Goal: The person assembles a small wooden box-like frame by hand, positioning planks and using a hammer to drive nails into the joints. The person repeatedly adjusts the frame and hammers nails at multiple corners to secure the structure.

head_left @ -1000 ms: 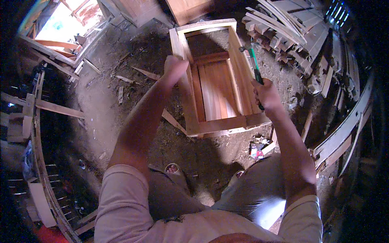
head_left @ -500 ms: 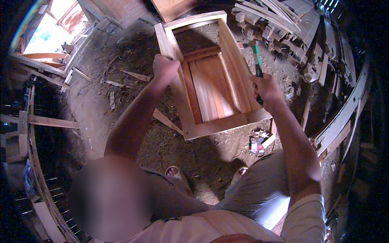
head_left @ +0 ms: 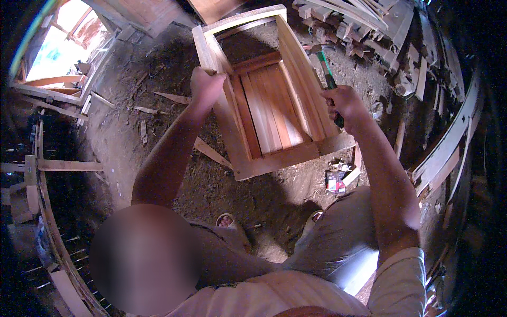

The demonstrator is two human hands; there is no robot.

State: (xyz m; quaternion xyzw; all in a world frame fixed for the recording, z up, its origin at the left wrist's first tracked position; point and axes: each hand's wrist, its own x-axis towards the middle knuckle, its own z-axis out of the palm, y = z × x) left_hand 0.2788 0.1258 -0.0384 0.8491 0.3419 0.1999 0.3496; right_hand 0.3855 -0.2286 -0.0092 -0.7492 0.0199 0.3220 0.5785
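Hands first, as I read them from the head view: my left hand is curled shut over the top edge of the left rail of a wooden door frame, the knuckles facing up and the forearm running straight up from the lower left of the picture with the elbow only slightly bent; my right hand is closed in a fist round the green handle of a hammer, whose head sits at the far end, above the frame's right rail; whether the head touches the wood I cannot tell.

My right forearm climbs from the lower right, bent at the elbow, the wrist cocked so that the handle points up and a little to the left; the fist hangs just beside the outer face of the right rail.

The frame stands tilted on the dirt floor between the two hands, its lower half filled with reddish panel boards, its upper half open to the ground behind; its near bottom corner rests on the dirt just ahead of my knees.

Scrap strips of wood lie on the dirt to the left; a stack of cut timber lies beyond the frame at the upper right; a small red packet lies near the frame's lower right corner.
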